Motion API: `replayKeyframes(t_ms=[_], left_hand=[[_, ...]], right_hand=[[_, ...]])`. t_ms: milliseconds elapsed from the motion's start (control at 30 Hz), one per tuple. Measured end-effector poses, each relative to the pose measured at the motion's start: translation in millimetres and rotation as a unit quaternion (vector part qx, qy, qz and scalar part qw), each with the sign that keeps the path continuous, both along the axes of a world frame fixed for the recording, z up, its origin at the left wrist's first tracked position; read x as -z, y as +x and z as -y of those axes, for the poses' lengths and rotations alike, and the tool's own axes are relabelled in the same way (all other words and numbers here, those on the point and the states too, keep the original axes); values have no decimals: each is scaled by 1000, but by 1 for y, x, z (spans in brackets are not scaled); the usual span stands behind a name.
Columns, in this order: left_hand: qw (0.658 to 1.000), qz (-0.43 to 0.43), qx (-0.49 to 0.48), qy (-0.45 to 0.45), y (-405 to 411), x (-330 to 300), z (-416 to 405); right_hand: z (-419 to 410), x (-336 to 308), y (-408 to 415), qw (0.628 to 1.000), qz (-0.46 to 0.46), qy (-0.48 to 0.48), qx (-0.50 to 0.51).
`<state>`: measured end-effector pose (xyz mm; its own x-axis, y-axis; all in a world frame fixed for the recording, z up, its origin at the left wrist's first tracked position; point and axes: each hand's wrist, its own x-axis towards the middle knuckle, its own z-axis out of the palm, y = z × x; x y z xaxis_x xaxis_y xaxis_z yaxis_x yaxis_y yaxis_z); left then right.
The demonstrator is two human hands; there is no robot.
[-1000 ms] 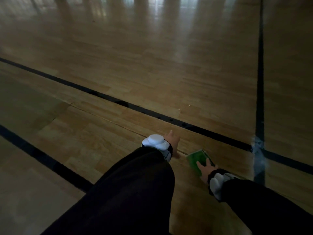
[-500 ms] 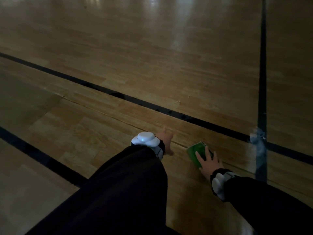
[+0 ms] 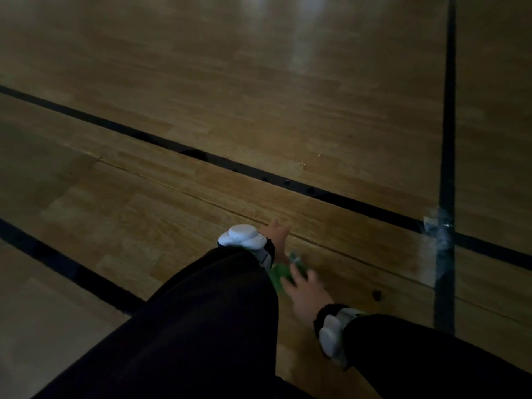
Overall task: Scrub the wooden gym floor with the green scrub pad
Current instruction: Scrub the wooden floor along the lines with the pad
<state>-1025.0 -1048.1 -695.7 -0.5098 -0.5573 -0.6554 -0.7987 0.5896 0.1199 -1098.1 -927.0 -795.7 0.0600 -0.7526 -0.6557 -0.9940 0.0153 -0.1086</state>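
On the wooden floor [image 3: 259, 110], right hand [image 3: 305, 295] presses the green pad [image 3: 277, 273] flat.

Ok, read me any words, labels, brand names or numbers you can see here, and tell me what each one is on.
None can be read.
Green scrub pad: no print shows; it is blurred and partly under the right hand.
White wrist devices: no marking visible.
Wooden floor: only black lines, no letters or numbers.
Worn pale patch at the line crossing: no text.
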Motion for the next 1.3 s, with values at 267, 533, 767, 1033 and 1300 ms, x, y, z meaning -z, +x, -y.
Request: replayKeyframes(t_ms=[267,533,767,1033,1300], left_hand=[[1000,-11,-3,3,-4,-5,-5],[1000,11,-8,5,-5,-8,-6],[1000,26,-7,14,-3,-8,-7],[999,36,9,19,-5,-9,-6],[999,34,6,14,-5,-6,-7]], right_hand=[[-3,1,-4,995,28,-37,-91],[14,-19,-75,990,-78,-69,95],[21,-6,-92,986,-70,-14,150],[14,-4,-39,993,-17,-19,117],[-4,-8,-6,999,47,1,5]])
